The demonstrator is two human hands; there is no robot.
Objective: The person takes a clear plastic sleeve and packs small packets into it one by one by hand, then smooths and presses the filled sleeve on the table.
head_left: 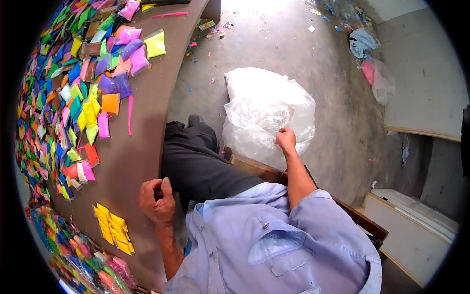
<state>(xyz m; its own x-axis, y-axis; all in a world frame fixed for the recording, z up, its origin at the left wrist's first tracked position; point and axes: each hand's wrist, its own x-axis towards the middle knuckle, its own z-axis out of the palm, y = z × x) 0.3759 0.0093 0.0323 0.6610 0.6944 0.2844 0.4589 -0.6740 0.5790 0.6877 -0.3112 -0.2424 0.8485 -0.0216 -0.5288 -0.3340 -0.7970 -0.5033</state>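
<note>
My right hand [286, 140] reaches down to a big white translucent plastic bag [264, 105] on the floor, its fingers pinched at the bag's crumpled near side. What lies inside the bag cannot be made out. Over the edge of the brown table [129, 161], my left hand [156, 202] is raised with loosely curled fingers. Its thumb stands apart from them, and nothing shows between. A block of yellow packets [113, 228] lies on the table near the left hand. Beyond it spreads a large heap of small coloured packets [73, 98].
Bundled packets in clear plastic [88, 250] fill the table's near left corner. A wooden seat edge [259, 169] is beside my leg. Scraps litter the concrete floor [196, 88]. Crumpled plastic bags [382, 81] lie along the right wall, with a white cabinet [411, 215] nearer.
</note>
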